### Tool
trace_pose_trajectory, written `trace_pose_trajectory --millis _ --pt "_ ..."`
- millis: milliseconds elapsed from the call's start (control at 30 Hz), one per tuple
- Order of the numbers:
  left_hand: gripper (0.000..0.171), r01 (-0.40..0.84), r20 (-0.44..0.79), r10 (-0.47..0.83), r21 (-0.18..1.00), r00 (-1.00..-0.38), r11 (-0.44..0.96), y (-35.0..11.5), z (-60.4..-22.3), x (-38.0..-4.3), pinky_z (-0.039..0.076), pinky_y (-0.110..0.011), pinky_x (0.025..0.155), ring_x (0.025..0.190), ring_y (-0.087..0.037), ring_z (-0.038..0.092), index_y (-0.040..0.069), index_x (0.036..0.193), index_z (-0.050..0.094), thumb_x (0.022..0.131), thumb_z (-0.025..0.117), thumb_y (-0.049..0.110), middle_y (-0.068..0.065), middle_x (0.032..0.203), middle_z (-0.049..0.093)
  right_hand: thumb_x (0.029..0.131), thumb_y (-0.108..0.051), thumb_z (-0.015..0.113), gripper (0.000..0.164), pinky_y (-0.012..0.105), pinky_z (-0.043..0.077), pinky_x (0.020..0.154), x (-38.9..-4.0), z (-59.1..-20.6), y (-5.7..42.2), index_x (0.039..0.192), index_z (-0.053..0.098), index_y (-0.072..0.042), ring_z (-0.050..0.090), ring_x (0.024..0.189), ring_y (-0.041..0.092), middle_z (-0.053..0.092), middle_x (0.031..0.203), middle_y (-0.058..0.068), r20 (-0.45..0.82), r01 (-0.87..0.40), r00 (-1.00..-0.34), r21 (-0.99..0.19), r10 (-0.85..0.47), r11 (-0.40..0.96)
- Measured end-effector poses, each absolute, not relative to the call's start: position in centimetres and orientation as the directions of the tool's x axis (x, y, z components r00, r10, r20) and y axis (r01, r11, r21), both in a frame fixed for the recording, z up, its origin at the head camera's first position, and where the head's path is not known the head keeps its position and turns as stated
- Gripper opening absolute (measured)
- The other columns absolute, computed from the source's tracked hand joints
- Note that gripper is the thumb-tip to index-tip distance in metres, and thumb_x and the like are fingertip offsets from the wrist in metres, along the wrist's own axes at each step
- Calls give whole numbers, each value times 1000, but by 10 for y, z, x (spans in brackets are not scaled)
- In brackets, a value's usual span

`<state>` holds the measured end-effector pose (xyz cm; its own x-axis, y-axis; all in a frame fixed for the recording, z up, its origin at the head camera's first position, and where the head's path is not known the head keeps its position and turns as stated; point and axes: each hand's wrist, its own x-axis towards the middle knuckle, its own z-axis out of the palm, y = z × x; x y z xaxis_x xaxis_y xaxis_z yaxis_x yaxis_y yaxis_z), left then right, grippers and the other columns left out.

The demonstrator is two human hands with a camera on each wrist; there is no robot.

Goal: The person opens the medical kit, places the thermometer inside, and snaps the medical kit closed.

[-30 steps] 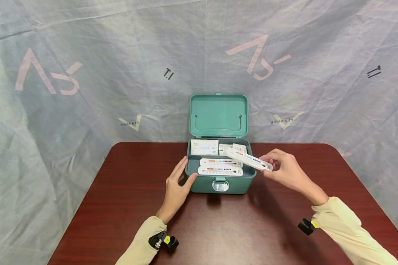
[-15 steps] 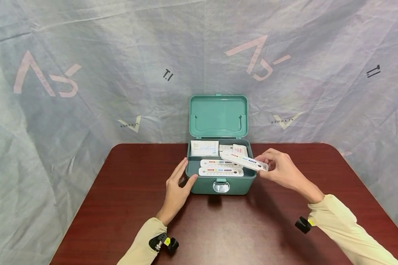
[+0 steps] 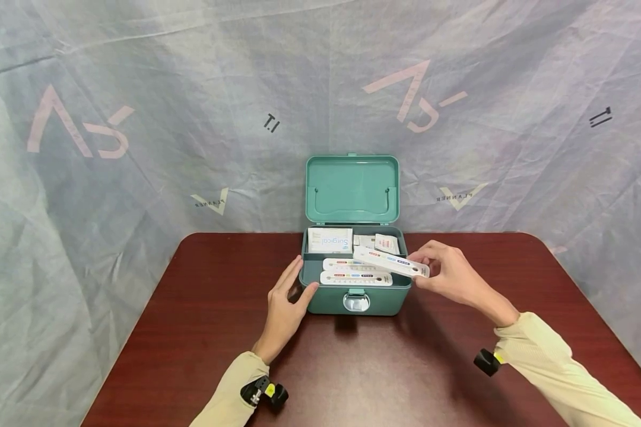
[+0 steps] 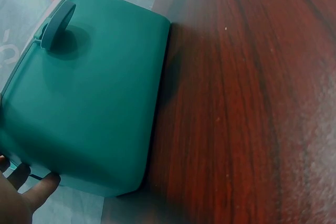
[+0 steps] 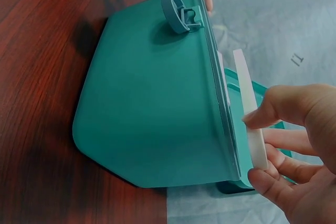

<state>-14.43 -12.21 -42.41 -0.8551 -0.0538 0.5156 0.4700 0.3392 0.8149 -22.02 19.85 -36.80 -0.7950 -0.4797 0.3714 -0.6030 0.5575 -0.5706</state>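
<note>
A green metal box (image 3: 320,300) stands on the table with its lid (image 3: 352,188) raised at the back. My right hand (image 3: 451,274) pinches the right end of a white strip thermometer (image 3: 379,257), tilted over the box's front compartment. Edge-on, the same thermometer (image 5: 247,90) shows above the rim in the right wrist view. Two similar thermometers, a rear one (image 3: 347,264) and a front one (image 3: 352,278), lie side by side in that compartment. My left hand (image 3: 285,308) rests against the box's left side, fingers extended and thumb at the front corner.
In the box's rear compartment sit a white packet marked "Surgical" (image 3: 330,241) and smaller white packets (image 3: 387,244). A silver latch (image 3: 356,302) hangs on the front. The reddish-brown table (image 3: 203,296) ends at a grey cloth backdrop (image 3: 235,118).
My right hand has carried the thermometer a little to the left over the front compartment, slowing toward now. The left hand has stayed against the box.
</note>
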Motion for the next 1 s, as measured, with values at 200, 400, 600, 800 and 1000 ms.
trace_pose_trajectory --millis 200,400,600,800,1000 --pt "55 463 504 -48 824 -862 327 -123 -426 -145 44 -55 90 130 -34 41 -6 137 45 88 67 5 -18 143 41 64 4 73 33 23 46 54 -221 -368 196 94 72 -7 54 70 14 60 83 0 370 -606 -792 -572 -486 552" --pt "54 461 501 -45 825 -864 328 -123 -425 -146 44 -55 90 129 -33 41 -8 136 45 88 66 4 -17 143 42 65 3 73 32 23 46 53 -223 -365 194 96 72 -6 55 62 16 59 84 1 337 -584 -806 -585 -486 563" --pt "55 463 501 -45 827 -864 318 -123 -427 -147 44 -55 89 130 -33 41 -6 137 44 88 67 6 -16 143 41 65 3 74 32 23 45 53 -226 -362 190 95 72 -6 55 59 18 59 84 2 332 -587 -803 -585 -495 560" --pt "54 468 510 -46 819 -859 331 -123 -427 -147 45 -55 88 128 -34 42 -7 136 45 88 67 5 -20 142 42 65 5 73 32 23 45 54 -229 -360 187 95 72 -5 55 61 16 59 84 2 324 -596 -792 -589 -517 545" --pt "54 470 513 -47 816 -857 335 -122 -425 -146 46 -54 88 128 -34 42 -7 136 45 88 67 5 -16 142 42 66 5 73 31 23 44 53 -230 -360 184 95 72 -4 52 58 11 58 84 3 308 -587 -797 -598 -520 545"
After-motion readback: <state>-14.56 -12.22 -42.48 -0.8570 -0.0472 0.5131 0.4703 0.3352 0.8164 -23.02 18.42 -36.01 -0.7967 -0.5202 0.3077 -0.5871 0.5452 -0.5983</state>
